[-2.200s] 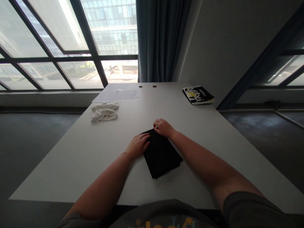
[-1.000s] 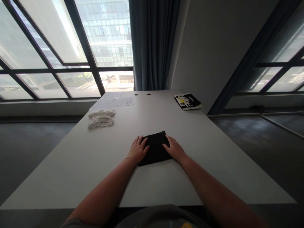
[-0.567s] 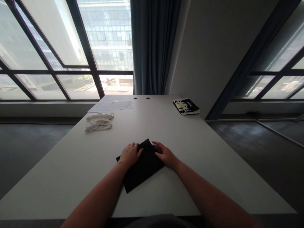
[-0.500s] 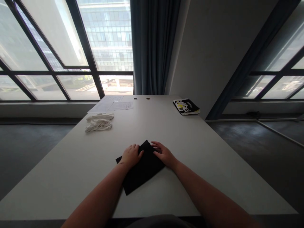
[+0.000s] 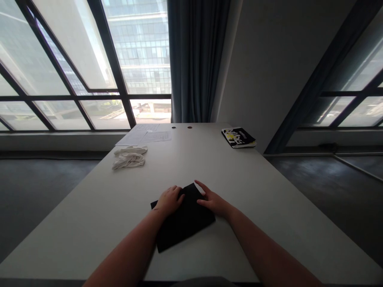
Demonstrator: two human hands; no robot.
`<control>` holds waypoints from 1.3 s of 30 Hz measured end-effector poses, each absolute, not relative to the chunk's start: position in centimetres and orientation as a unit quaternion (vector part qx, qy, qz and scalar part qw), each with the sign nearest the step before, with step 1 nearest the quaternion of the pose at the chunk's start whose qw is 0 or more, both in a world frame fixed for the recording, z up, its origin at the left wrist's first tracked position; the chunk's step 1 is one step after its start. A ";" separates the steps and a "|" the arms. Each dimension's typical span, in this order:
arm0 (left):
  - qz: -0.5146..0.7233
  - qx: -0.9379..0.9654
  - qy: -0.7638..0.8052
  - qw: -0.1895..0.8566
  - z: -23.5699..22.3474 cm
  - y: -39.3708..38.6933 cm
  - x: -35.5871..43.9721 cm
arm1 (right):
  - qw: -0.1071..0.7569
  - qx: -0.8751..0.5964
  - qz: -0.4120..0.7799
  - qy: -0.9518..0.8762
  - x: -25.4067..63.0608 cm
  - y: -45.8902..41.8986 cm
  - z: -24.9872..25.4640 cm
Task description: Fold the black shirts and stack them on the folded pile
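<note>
A flat black sheet (image 5: 188, 219), apparently folded paper or something like it, lies at a slant on the white table (image 5: 239, 247) in front of me. Its straight near edge tilts up to the right. My left hand (image 5: 170, 200) holds the upper left part, fingers curled over the far edge and thumb resting on top. At the upper right edge, my right hand (image 5: 214, 202) has its thumb on the sheet and its index finger stretched past the far corner. The undersides of both hands and what lies beneath the sheet are hidden.
White crumpled gloves or cloths (image 5: 130, 158) lie at the table's left edge, with printed papers (image 5: 136, 135) behind them. A black booklet with white and yellow print (image 5: 238, 138) lies at the far right. Two round holes (image 5: 189, 127) sit near the far edge, before a dark curtain (image 5: 194, 59).
The view has shifted slightly. The sheet's far right corner has opened outward and looks wider, as my right hand has moved along that side. My left hand stays on the sheet.
</note>
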State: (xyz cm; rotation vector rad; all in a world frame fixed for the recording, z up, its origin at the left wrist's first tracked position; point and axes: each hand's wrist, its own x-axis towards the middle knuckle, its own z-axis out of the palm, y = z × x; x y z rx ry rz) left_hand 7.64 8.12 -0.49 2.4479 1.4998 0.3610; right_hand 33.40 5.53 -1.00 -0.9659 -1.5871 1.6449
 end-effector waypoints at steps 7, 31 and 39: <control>0.124 0.851 0.496 0.119 -0.3 8.3 7.5 | 0.297 -0.447 0.480 -0.694 33.3 6.3 -1.5; 0.124 0.792 0.580 0.146 -0.5 8.7 6.9 | 0.205 -0.418 0.469 -0.750 34.6 8.7 0.5; 0.135 0.806 0.557 0.152 -0.4 8.8 6.5 | 0.187 -0.484 0.313 -0.796 45.3 14.4 7.0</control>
